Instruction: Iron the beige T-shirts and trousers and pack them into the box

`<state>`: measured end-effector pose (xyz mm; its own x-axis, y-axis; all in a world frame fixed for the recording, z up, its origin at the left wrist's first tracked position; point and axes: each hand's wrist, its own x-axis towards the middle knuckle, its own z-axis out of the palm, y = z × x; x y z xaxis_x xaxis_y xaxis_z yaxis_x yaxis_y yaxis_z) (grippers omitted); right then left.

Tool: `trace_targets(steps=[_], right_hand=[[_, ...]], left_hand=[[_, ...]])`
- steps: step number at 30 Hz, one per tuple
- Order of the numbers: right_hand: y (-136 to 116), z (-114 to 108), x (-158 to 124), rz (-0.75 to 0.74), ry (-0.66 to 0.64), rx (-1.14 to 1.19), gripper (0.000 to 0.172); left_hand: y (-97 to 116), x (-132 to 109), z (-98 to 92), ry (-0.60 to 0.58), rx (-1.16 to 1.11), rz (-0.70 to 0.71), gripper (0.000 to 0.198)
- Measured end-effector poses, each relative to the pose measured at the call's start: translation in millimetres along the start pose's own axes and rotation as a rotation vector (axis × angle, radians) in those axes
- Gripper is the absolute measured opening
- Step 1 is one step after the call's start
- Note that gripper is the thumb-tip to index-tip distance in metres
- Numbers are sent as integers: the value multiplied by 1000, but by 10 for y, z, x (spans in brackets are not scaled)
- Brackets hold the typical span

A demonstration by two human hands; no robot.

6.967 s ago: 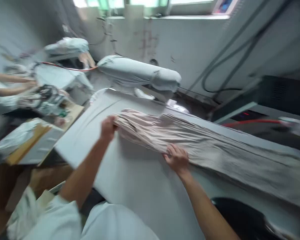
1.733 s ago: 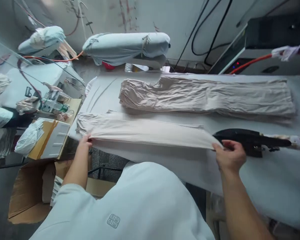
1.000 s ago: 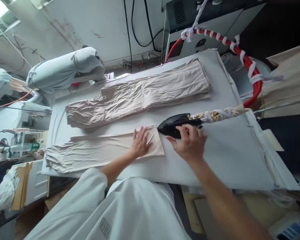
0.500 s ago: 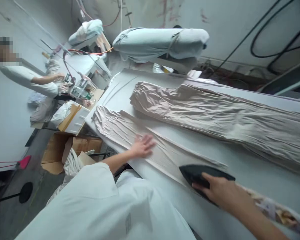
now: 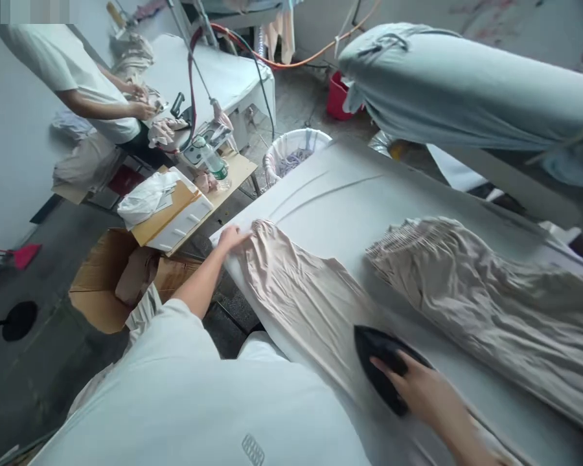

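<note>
My right hand is wrapped around the handle of a black iron. The iron rests on a pair of beige trousers spread along the near side of the white ironing table. At the left end of these trousers, my left hand pinches the edge of the gathered waistband; its fingertips are partly hidden. A second pair of beige trousers, more creased and with an elastic waist, lies farther over on the right.
Beyond the table is a padded pressing arm. A lined basket stands past the far left corner. On the left are an open cardboard box, a side table with a bottle, and a co-worker handling cloth.
My left hand has gone from lying flat on the trousers to their waistband corner. The iron has turned and shifted slightly relative to the cloth. The view has swung left.
</note>
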<state>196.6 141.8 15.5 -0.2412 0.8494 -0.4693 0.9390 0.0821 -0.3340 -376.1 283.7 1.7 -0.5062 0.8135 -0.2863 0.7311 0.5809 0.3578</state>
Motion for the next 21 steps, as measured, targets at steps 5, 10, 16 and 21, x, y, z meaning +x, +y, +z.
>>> trace_targets(steps=[5, 10, 16, 21], right_hand=[[-1798, -292, 1485, -68, -169, -89, 58], [-2467, -449, 1983, -62, -243, -155, 61], [-2382, -384, 1868, 28, -181, -146, 68], [-2375, -374, 1844, 59, -137, -129, 69]], left_hand=[[-514, 137, -60, -495, -558, -106, 53], [-443, 157, 2, -976, -1000, -25, 59], [-370, -124, 195, -755, -1323, -215, 50], [-277, -221, 249, -1073, -1295, -230, 49]])
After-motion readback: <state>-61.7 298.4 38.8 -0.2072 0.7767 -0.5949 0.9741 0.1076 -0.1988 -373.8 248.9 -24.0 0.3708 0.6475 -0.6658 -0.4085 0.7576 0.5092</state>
